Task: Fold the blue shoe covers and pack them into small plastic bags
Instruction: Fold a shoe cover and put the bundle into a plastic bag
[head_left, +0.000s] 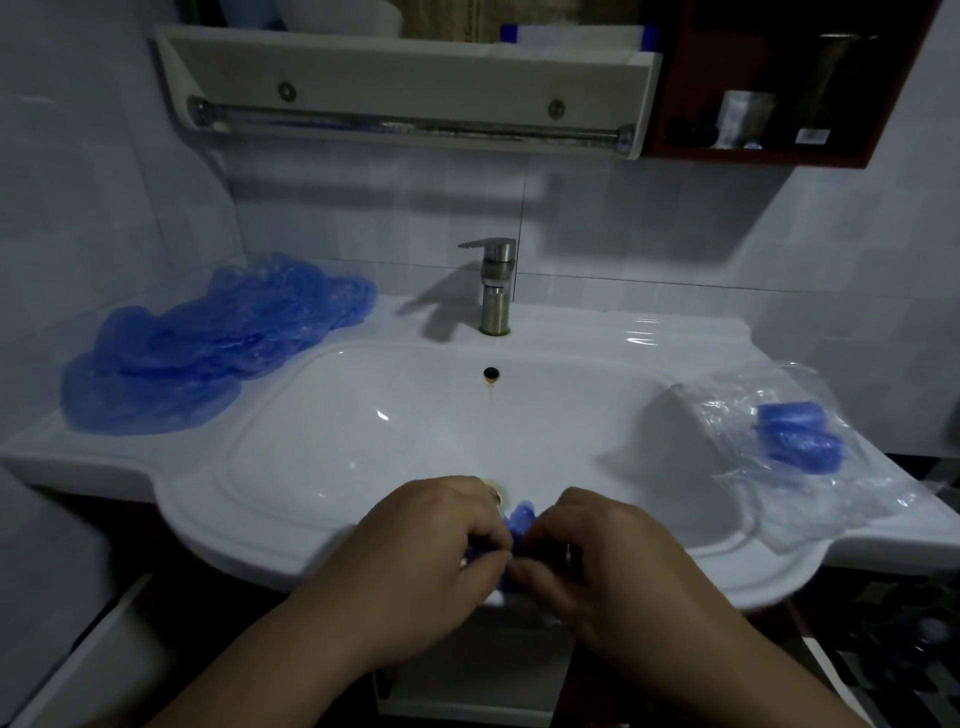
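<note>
Folding step: left hand (441, 535) & right hand (587, 545) close together, both pinching one small blue shoe cover (519, 519) over sink (363, 415) front rim. Unfolded pile (208, 343) on tabletop left; plastic bags (779, 431) right. Next prob: finish fold, reach right for a bag.
</note>
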